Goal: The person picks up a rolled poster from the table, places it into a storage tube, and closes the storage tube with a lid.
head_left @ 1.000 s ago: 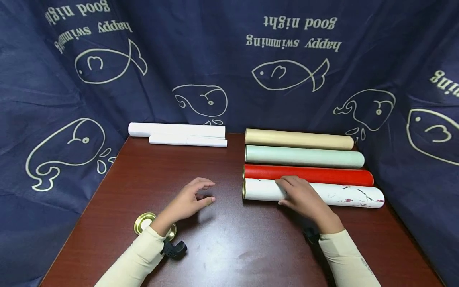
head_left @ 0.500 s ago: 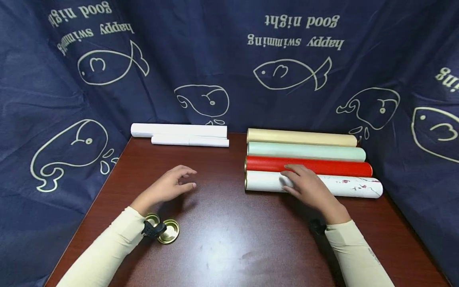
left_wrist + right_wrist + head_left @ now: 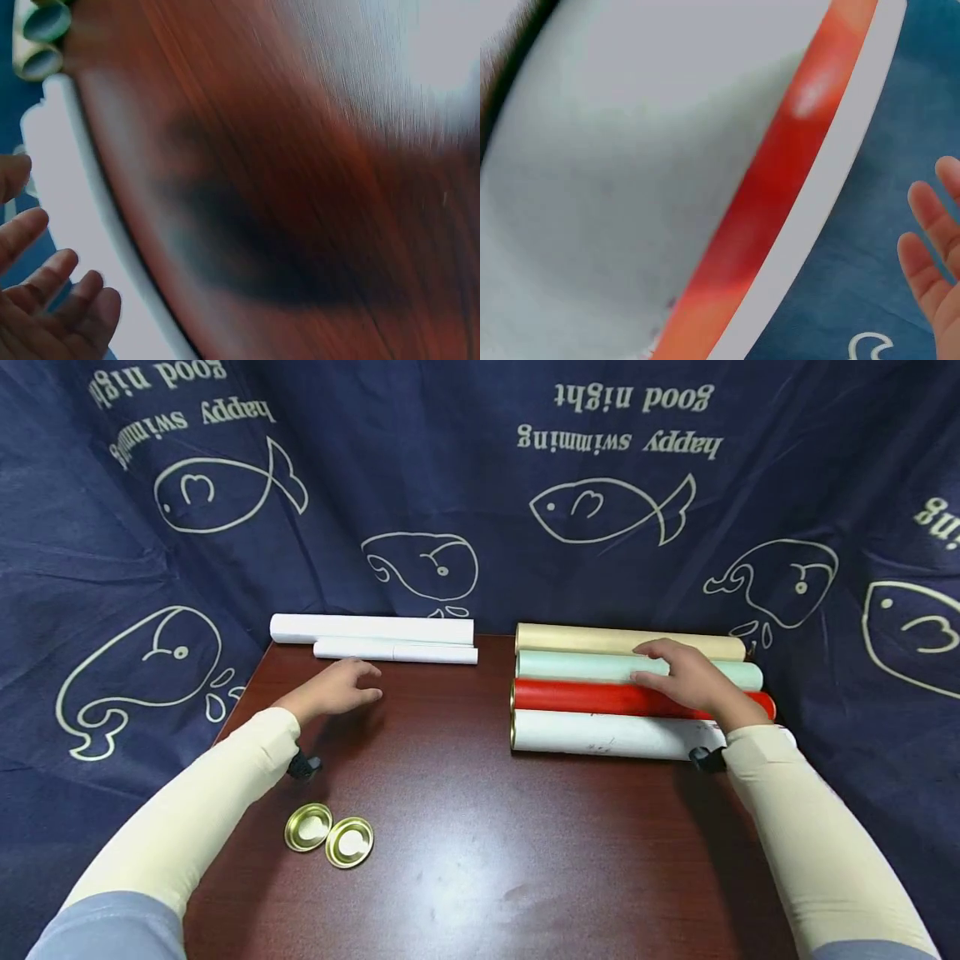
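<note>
My left hand (image 3: 333, 687) hovers over the table just in front of two rolled sheets of white paper, the thicker roll (image 3: 360, 628) behind the thinner roll (image 3: 435, 654). Its relaxed fingers hold nothing; in the left wrist view the fingertips (image 3: 60, 262) overlap the white rolls. My right hand (image 3: 690, 678) is above the cardboard tubes, with nothing in its grasp. Thumb and fingers overlap the mint green tube (image 3: 570, 666) and the red tube (image 3: 577, 695) in the head view. In front lies a white tube (image 3: 585, 732) with a faint floral print; at the back, a gold tube (image 3: 585, 637).
Two round gold metal lids, the left lid (image 3: 308, 827) and the right lid (image 3: 349, 842), lie side by side at the table's front left. A dark blue curtain (image 3: 495, 560) with white fish drawings hangs behind the brown table (image 3: 480, 810).
Both hands have moved away towards the back of the table, the right one from the white tube to over the green and red tubes. The white tube has rolled slightly, and both lids are uncovered.
</note>
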Action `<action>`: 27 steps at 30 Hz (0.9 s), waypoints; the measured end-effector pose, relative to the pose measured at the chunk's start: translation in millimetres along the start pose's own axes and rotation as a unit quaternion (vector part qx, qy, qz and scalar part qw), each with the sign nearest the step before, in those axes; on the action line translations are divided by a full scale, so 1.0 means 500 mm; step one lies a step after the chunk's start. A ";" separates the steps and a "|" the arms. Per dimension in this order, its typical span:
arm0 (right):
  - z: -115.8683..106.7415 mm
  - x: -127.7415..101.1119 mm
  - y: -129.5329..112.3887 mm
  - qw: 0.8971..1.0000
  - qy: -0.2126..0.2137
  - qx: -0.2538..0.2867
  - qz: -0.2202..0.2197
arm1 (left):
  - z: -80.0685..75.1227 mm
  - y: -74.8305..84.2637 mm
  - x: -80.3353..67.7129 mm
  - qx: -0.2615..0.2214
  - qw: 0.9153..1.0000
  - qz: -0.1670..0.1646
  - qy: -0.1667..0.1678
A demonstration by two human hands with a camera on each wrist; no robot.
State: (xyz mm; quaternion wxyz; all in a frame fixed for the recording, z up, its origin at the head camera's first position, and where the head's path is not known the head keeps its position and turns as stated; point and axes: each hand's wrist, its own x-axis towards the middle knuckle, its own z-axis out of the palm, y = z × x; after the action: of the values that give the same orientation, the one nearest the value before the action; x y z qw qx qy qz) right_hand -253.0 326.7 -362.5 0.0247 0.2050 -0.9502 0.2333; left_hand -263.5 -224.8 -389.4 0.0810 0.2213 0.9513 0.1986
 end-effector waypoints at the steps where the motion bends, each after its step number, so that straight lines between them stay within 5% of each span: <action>1: -0.002 0.010 0.006 1.000 -0.014 -0.001 0.011 | 0.001 -0.007 0.010 0.009 1.000 -0.006 0.002; 10: 0.011 0.081 0.035 0.995 -0.097 -0.030 0.020 | 0.036 0.000 0.107 0.172 0.984 0.037 0.039; 17: 0.026 0.107 0.043 0.991 -0.124 -0.043 0.033 | 0.067 0.014 0.152 0.173 0.983 -0.004 0.054; 27: 0.041 0.135 0.022 0.984 -0.162 -0.067 0.020 | 0.085 0.009 0.174 0.179 0.983 -0.033 -0.003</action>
State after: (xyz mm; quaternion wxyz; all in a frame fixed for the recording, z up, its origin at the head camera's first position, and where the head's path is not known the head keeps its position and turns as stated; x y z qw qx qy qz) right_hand -318.2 300.8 -375.7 -0.1207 0.2188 -0.9590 0.1337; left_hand -328.6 -167.3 -431.9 0.0497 0.2010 0.9781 0.0212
